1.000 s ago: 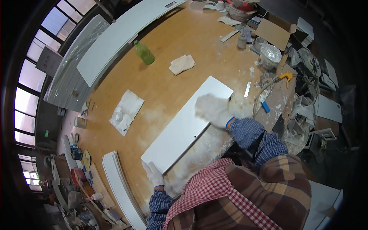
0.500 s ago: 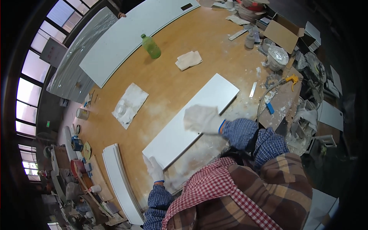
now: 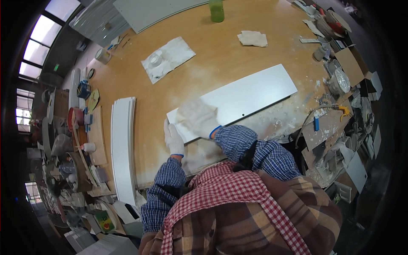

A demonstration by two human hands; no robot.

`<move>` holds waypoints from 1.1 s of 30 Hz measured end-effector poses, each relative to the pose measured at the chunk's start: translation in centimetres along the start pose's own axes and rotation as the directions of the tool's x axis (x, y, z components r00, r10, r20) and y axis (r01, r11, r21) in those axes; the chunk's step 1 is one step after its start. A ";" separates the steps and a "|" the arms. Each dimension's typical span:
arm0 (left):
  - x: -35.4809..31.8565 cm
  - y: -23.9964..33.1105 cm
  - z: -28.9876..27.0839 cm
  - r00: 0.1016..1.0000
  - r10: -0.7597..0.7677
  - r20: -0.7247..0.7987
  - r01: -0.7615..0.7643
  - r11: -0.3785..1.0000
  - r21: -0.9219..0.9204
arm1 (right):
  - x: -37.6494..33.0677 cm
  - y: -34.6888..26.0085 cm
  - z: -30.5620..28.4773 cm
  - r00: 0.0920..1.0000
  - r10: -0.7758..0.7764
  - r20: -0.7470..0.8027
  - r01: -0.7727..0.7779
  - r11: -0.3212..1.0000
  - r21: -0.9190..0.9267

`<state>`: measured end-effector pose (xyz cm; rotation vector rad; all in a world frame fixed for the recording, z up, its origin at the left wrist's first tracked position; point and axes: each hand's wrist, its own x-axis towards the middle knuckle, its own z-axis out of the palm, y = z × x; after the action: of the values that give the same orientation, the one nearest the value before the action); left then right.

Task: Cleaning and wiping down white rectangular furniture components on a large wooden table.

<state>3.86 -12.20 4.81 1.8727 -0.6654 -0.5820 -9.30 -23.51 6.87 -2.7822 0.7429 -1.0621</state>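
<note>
A long white panel (image 3: pixel 255 91) lies slantwise on the tan worktable, a small dark hole near its front edge. My left hand (image 3: pixel 174 141), in a white knit glove, holds the panel's left end, fingers along the end edge. My right hand (image 3: pixel 206 121), gloved too, presses a whitish cloth (image 3: pixel 191 109) flat on the panel close to that end. Motion blurs the cloth and the right fingers, so their outline is partly lost. White dust is smeared on the table around the panel.
Stacked white strips (image 3: pixel 123 148) lie at left. Beyond the panel are a spread cloth (image 3: pixel 176 55) with a small white object, a folded cloth (image 3: pixel 253 39) and a green bottle (image 3: pixel 216 12). A yellow air gun (image 3: pixel 343 111), its hose and a blue block (image 3: pixel 316 124) lie at right.
My right hand has swept the cloth leftward along the panel, from its middle to near my left hand. The left hand stays at the end. The whole view has shifted and turned.
</note>
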 end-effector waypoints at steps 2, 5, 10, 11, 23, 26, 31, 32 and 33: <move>0.1 -1.2 -0.9 0.995 -0.072 -0.071 0.064 0.991 -0.117 | 0.6 -2.3 -0.8 0.986 -0.129 0.110 0.117 0.987 0.109; 0.1 -3.0 -3.6 0.998 -0.032 0.047 0.039 0.987 -0.156 | 1.1 -0.5 -5.2 0.912 -0.229 0.340 0.190 0.971 0.143; -3.0 -1.1 -6.2 0.945 -0.057 0.322 0.039 0.997 0.061 | -5.8 14.3 -12.2 0.885 0.448 0.127 -0.371 0.844 -0.386; -3.1 -1.4 -6.4 0.918 -0.045 0.393 -0.025 0.985 0.171 | -5.2 13.7 -11.6 0.953 0.269 -0.140 -0.301 0.778 -0.552; -2.2 -4.0 -6.2 0.758 -0.344 0.554 -0.053 0.814 0.578 | 4.7 -8.8 -1.9 0.777 -0.403 0.483 0.329 0.915 0.234; -3.2 -5.9 -6.0 0.903 0.131 0.409 -0.256 0.929 0.269 | 1.9 -6.2 -4.2 0.856 -0.478 0.198 0.373 0.835 0.404; -3.2 -5.7 -6.3 0.895 0.204 0.398 -0.307 0.927 0.215 | -1.4 7.9 -11.7 0.872 0.069 0.485 0.073 0.961 -0.268; -3.1 -5.1 -5.9 0.893 0.187 0.409 -0.287 0.938 0.197 | -2.9 9.9 -12.3 0.872 0.080 0.483 0.068 0.957 -0.281; -2.9 -4.4 -5.5 0.887 0.177 0.427 -0.274 0.945 0.177 | -5.0 11.7 -12.3 0.965 0.172 0.196 -0.066 0.889 -0.453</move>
<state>6.16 -5.20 2.94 1.8638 -1.2598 -0.7748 -25.28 -30.24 10.48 -3.0951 1.2407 -0.5837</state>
